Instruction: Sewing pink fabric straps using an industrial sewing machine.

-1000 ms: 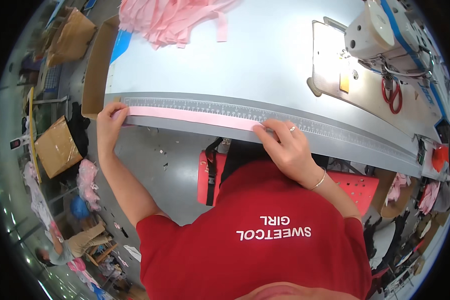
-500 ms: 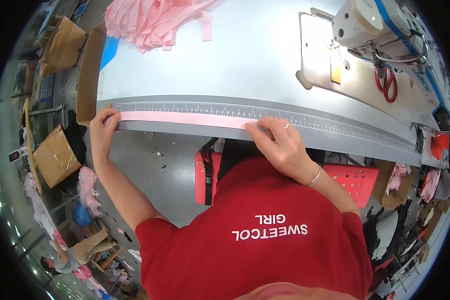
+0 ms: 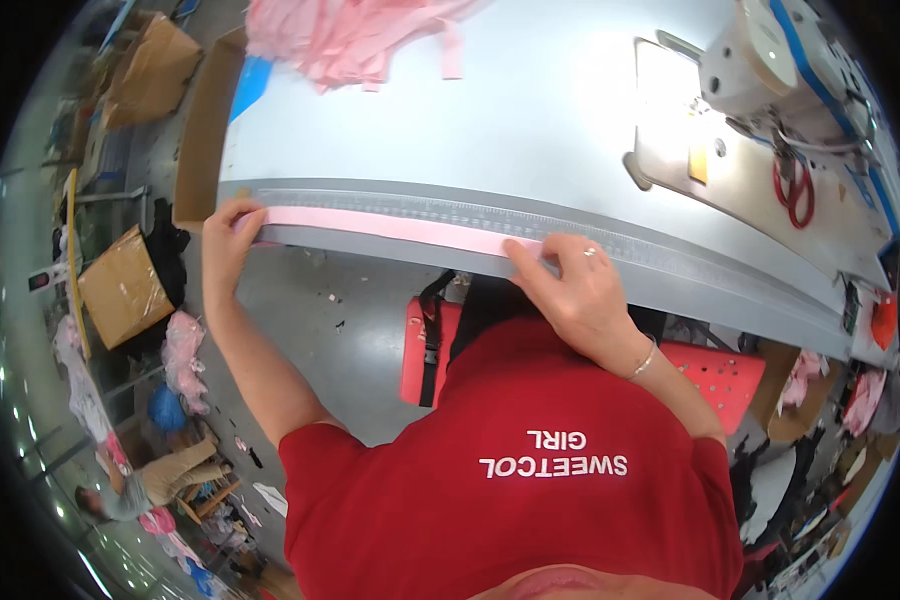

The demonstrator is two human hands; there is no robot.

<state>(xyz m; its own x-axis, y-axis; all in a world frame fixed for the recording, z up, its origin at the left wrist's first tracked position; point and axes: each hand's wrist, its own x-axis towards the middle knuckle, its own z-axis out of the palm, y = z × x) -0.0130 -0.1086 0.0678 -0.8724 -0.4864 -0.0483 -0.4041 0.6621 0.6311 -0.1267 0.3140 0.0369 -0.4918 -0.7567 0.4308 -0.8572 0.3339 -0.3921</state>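
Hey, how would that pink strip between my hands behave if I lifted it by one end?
The pink strip is probably floppy: similar strips in the pink pile fold over each other. It's likely light, looking narrow and thin. It seems unlikely to roll, lying flat along the ruler.

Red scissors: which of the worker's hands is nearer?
Right: the right hand is left of the red scissors, closer to the person; the left hand is much farther left.
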